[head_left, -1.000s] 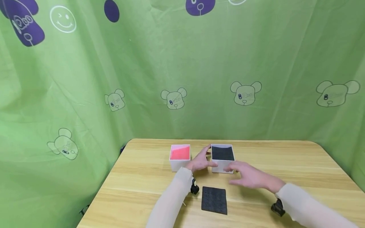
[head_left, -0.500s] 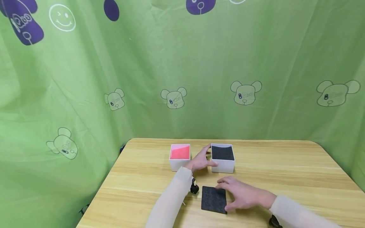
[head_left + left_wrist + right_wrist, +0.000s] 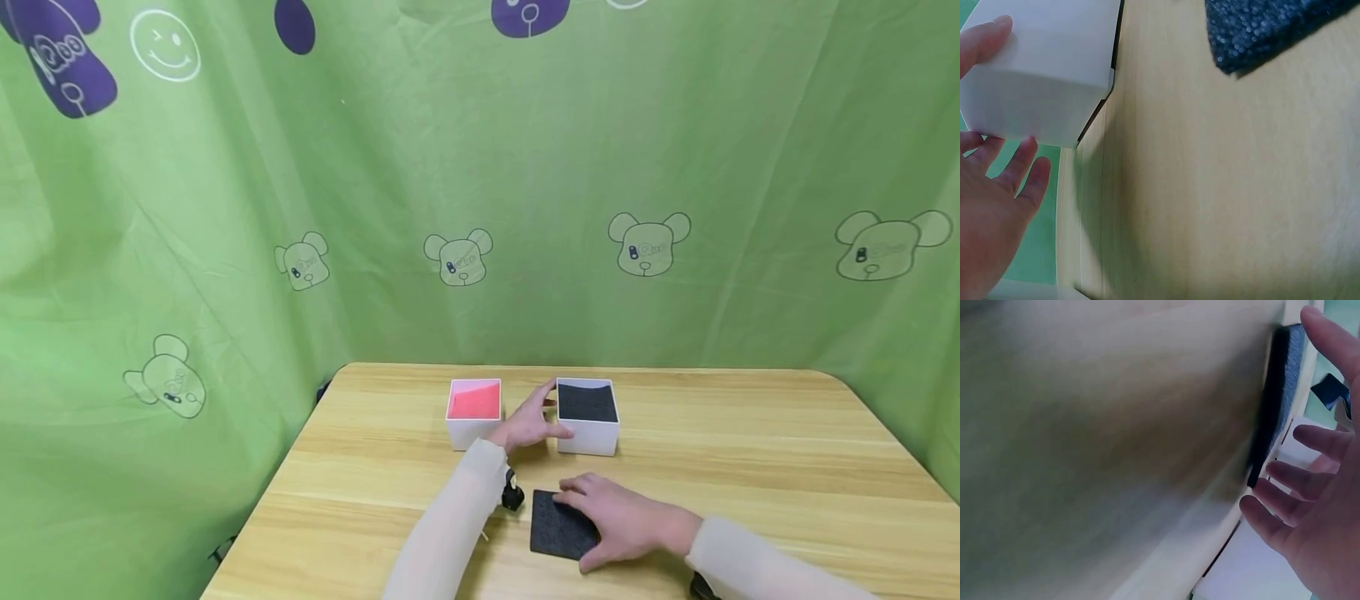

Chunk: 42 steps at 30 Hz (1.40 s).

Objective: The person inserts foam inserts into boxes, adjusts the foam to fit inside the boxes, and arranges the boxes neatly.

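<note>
My left hand point(image 3: 527, 422) holds the left side of a white open-topped box point(image 3: 587, 439), thumb on its front face and fingers round towards the back. Dark foam point(image 3: 587, 403) fills that box to near the rim. In the left wrist view, the thumb and fingertips lie on two faces of the box point(image 3: 1041, 87). Lower down, my right hand point(image 3: 626, 518) reaches over the right part of a flat black foam square point(image 3: 555, 529), fingers near its far edge and thumb near its front edge. In the right wrist view, its fingers are spread beside the foam point(image 3: 1279, 394).
Left of the left hand stands a second white box point(image 3: 467, 434) holding a pink-red sheet or block point(image 3: 476, 402). Both boxes are on a wooden table point(image 3: 360, 483), with a green printed curtain point(image 3: 525, 150) behind it.
My right hand has moved from the front of the right box down and left, over the black foam square. The left hand and both boxes have stayed put.
</note>
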Available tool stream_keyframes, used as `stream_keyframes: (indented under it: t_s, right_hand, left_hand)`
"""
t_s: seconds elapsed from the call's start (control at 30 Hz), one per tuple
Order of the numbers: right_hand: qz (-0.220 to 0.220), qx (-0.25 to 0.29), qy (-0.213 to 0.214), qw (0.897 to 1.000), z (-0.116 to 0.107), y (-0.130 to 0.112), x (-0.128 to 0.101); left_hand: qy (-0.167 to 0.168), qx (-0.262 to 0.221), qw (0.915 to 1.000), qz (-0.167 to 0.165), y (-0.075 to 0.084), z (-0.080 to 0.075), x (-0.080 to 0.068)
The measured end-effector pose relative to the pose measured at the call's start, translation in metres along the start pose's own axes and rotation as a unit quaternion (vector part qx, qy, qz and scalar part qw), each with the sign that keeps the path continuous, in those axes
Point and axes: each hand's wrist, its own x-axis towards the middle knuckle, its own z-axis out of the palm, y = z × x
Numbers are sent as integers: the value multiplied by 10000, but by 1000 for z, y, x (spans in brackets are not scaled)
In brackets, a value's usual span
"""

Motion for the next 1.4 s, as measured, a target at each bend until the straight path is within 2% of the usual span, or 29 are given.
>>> stream_keyframes:
  t_s: [0.17,0.5,0.67,1.0,1.23,1.4]
  right_hand:
    - [95,-23,-181,9998,5,1,5]
    - [-197,-301,294,9989,8,0,7]
    - [-366,-397,383,9978,8,0,4]
    - [-474,-623,164,9968,3,4,0]
    - [-596,-955,464,9926,3,8,-5]
    - [-445,-944,584,9928,-5,9,-11]
  left_hand:
    - [-65,27,9999,106,-1,-1,0]
    - [-37,-44,10000,65,-1,-1,0]
    - [-27,-19,10000,9,-2,-1,1]
    - [-12,-63,10000,-21,-1,-1,0]
    - [28,-57,10000,-38,-2,-1,1]
    - [31,-101,9999,-86,-2,0,0]
